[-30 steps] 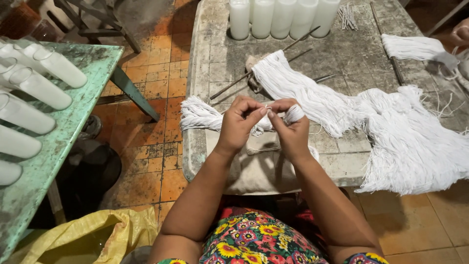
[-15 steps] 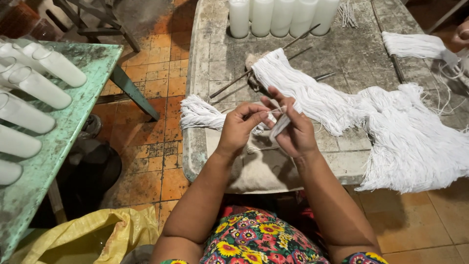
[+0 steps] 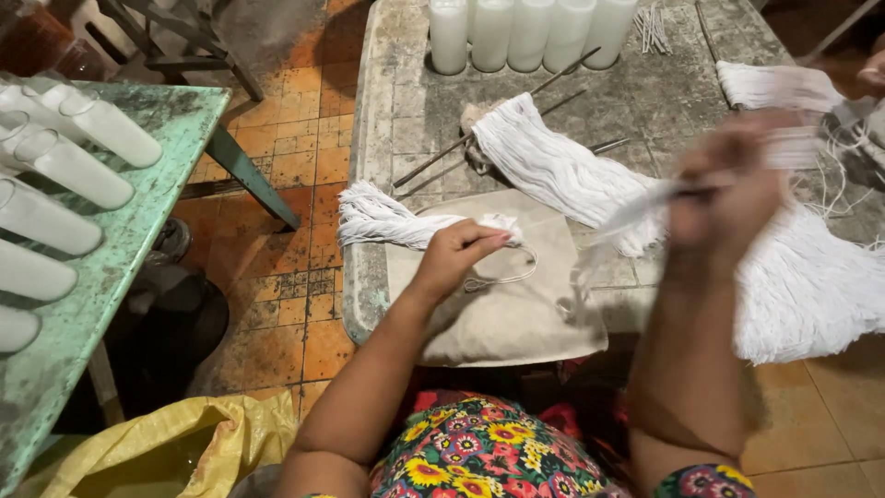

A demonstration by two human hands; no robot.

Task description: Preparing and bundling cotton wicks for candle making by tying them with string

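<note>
Far left stands a green table (image 3: 138, 212), its paint chipped and scuffed, with tall glass candles (image 3: 69, 171) full of smooth white wax lying on their sides in a row. Below it slumps a crinkled yellow plastic bag (image 3: 175, 443) on a floor of worn orange tiles (image 3: 295, 304), stained dark in patches. Next comes the grey stone-topped worktable (image 3: 406, 120), rough and pitted, with more white candles (image 3: 525, 32) standing upright along its far edge and thin metal rods (image 3: 442, 157) lying slantwise across it. A small bundle of white cotton wicks (image 3: 387, 217) hangs over the near left corner, soft and stringy, its one end pinched shut in the left hand (image 3: 456, 254), which rests knuckles-up on a beige cloth (image 3: 516, 314) spread over the table's front edge; a loop of cord lies on the cloth just beside that hand. A thicker hank of wicks (image 3: 544, 161) runs diagonally behind. The right hand (image 3: 724, 189) is raised well apart from the left, badly blurred, and seems to grip a single pale strand (image 3: 636, 212), though I cannot tell for sure. Beyond it a big fluffy heap of wicks (image 3: 811, 277) spills over the table's right side, and at the far right edge another person's hand (image 3: 871, 69) touches a further bundle.
</note>
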